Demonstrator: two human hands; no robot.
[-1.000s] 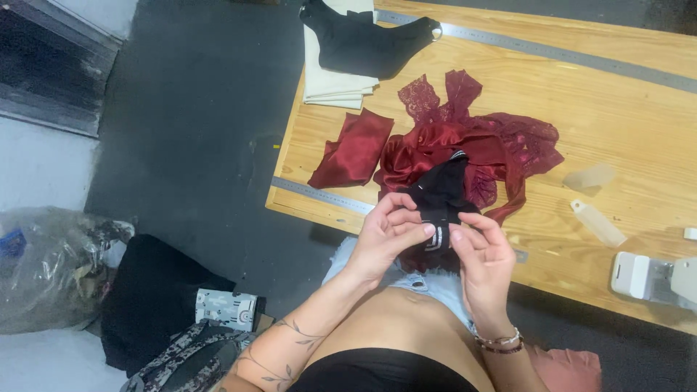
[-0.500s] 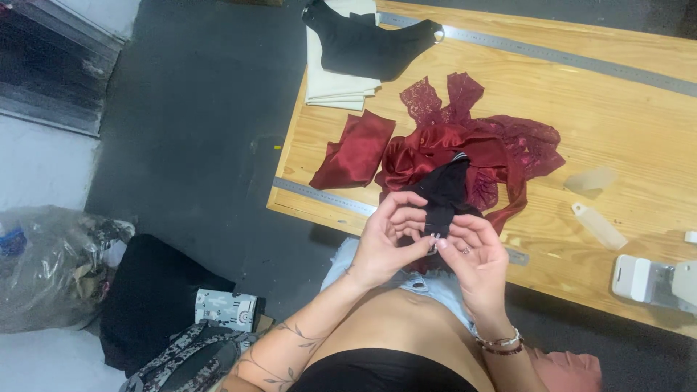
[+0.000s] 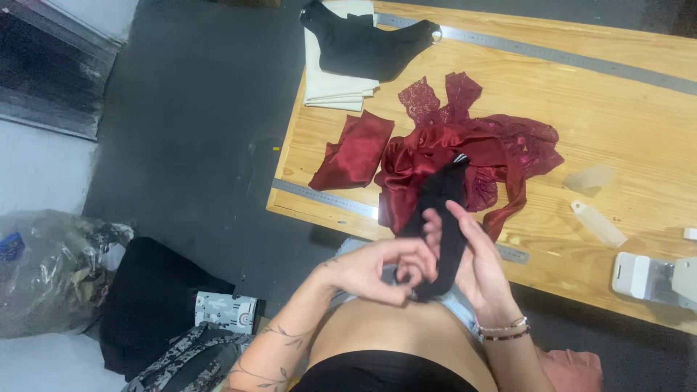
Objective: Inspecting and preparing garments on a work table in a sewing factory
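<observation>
My left hand (image 3: 377,268) and my right hand (image 3: 475,265) hold a narrow black piece of fabric (image 3: 439,210) just in front of my waist. The strip runs up from my hands to the table edge, where its top end lies on a heap of dark red satin and lace (image 3: 472,152). My left fingers curl around the lower end. My right palm faces the strip, fingers extended along it. A separate dark red satin piece (image 3: 353,150) lies flat to the left of the heap on the wooden table (image 3: 617,116).
A black garment (image 3: 367,43) lies on folded cream cloth (image 3: 327,87) at the table's far left. Metal rulers (image 3: 323,196) run along the near and far edges. A white device (image 3: 642,276) and pale chalk pieces (image 3: 599,221) sit right. Bags (image 3: 43,268) crowd the floor left.
My hands have dropped lower and closer to my body, pulling the black strip down off the red heap so it stretches longer. The camera view has shifted slightly.
</observation>
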